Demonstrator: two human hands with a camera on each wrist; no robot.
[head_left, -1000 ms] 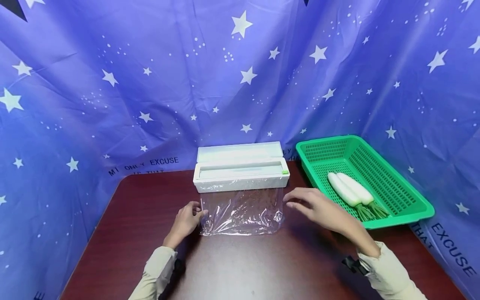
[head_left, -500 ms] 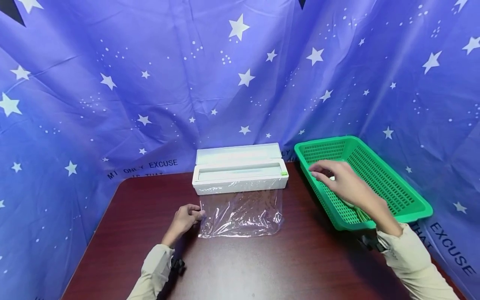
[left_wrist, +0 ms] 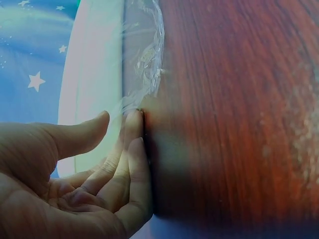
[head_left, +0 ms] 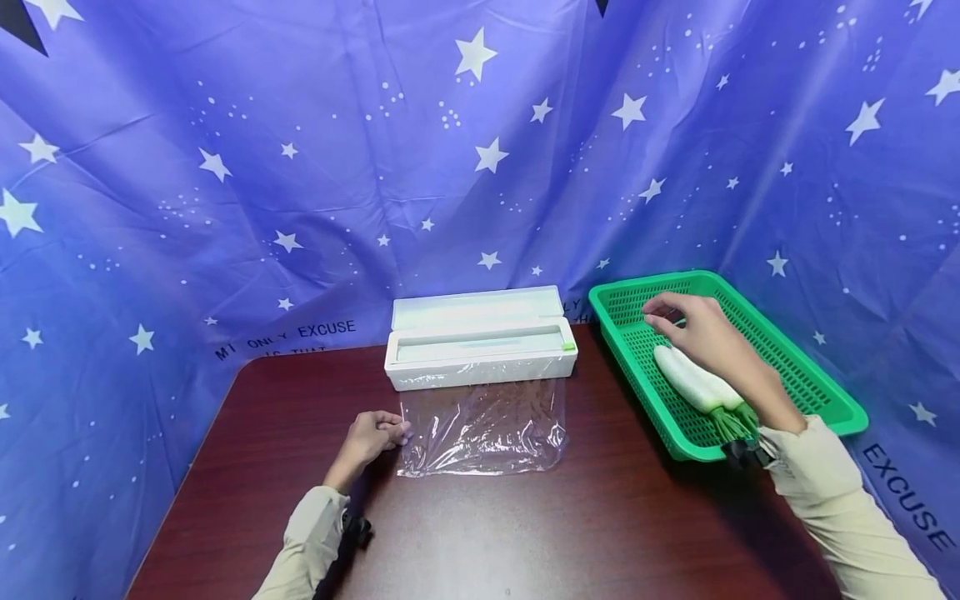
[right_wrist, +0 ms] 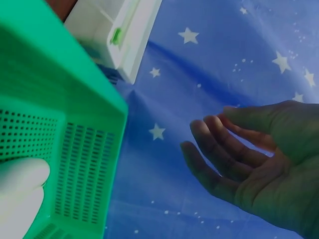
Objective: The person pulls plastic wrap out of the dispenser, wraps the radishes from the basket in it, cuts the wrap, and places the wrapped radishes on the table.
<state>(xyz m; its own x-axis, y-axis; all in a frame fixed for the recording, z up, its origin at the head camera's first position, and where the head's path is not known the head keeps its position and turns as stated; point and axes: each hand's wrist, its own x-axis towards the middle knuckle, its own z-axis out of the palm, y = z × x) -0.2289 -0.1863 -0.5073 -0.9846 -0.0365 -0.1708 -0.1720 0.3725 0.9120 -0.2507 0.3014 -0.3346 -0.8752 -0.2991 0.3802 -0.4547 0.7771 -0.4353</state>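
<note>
Covering the far side and both flanks, a blue curtain (head_left: 337, 150) printed with white stars surrounds a red-brown bench (head_left: 480, 533). A green perforated basket (head_left: 772, 342) sits at the right of the bench; left of it stands a long white box (head_left: 480, 369), its lid (head_left: 476, 308) raised at the back. Clear film (head_left: 480, 429) runs from the box's front face onto the bench, creased, its near edge crumpled. The left grip (head_left: 369, 437) is at the film's left edge, thumb and fingers apart in the left wrist view; fingertip contact with the film cannot be confirmed. The right grip (head_left: 701, 329) is above the basket, fingers loosely curved and apart. Beneath it, two white radishes (head_left: 693, 379) lie side by side in the basket, green stems (head_left: 731, 421) toward the near side, partly covered by the forearm. A small green piece (head_left: 568, 347) sits at the box's right end.
</note>
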